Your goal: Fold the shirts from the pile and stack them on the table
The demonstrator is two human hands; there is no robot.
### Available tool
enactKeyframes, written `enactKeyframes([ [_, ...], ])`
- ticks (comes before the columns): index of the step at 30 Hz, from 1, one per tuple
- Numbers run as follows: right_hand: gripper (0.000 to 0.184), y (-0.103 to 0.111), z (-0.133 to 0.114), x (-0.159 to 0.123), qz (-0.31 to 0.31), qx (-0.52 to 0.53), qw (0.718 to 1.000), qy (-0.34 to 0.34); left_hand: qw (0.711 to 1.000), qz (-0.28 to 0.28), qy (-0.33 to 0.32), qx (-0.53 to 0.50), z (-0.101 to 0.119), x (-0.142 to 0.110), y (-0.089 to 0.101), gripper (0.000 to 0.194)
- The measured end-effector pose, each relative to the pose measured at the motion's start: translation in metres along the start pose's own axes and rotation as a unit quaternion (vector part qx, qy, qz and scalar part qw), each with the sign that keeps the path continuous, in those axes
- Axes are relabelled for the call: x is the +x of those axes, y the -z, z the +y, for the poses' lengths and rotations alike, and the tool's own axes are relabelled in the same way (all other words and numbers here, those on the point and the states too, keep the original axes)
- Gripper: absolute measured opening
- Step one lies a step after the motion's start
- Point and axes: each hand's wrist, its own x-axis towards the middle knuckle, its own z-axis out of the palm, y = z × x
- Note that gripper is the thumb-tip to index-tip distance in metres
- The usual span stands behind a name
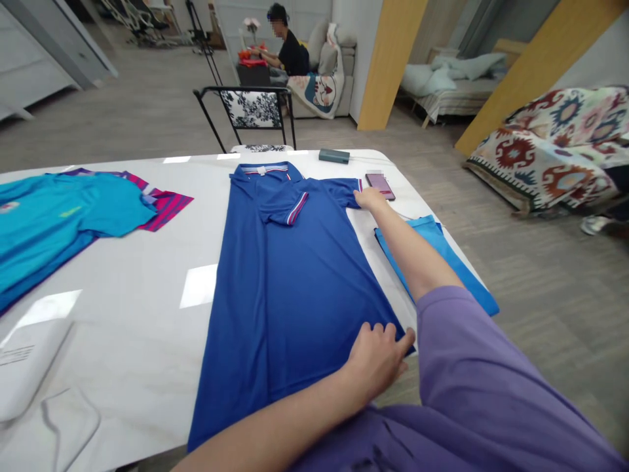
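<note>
A dark blue polo shirt [314, 275] lies face down or folded on the white table, its left part turned over along a long lengthwise crease. One sleeve, with white and red trim, rests across the body, while the other reaches out to the right. My right hand [371, 197] is closed on the cuff of that outstretched sleeve. At the lower right, my left hand [377, 357] has curled fingers pinching the hem corner; the exact grip is partly hidden. My right forearm passes over a folded bright blue cloth [457, 262].
Turquoise and striped shirts [73, 206] are piled at the left of the white table [147, 275]. A phone [381, 186] and a dark box-like case [334, 156] sit near the far right corner. Beyond stand a chair [250, 110] and a seated person [292, 52].
</note>
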Motion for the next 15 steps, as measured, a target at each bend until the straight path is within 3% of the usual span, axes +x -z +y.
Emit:
enactKeyframes([
  [3,0.072,-0.013,-0.013,0.023,0.032,0.007,0.999,-0.043,1.0,-0.007,-0.017,-0.003,0.0,0.004,-0.004,0.021],
  [8,0.068,-0.021,-0.021,0.043,0.028,0.066,0.997,0.0,0.998,-0.015,-0.041,-0.043,-0.005,0.003,-0.003,0.02],
  [12,0.077,-0.01,-0.027,0.044,0.009,0.156,0.987,0.026,0.994,0.001,0.01,-0.107,-0.021,-0.014,0.025,0.032],
  [15,0.083,0.007,-0.04,0.037,0.007,0.201,0.979,0.044,0.987,0.012,0.014,-0.157,-0.039,-0.044,0.054,0.043],
])
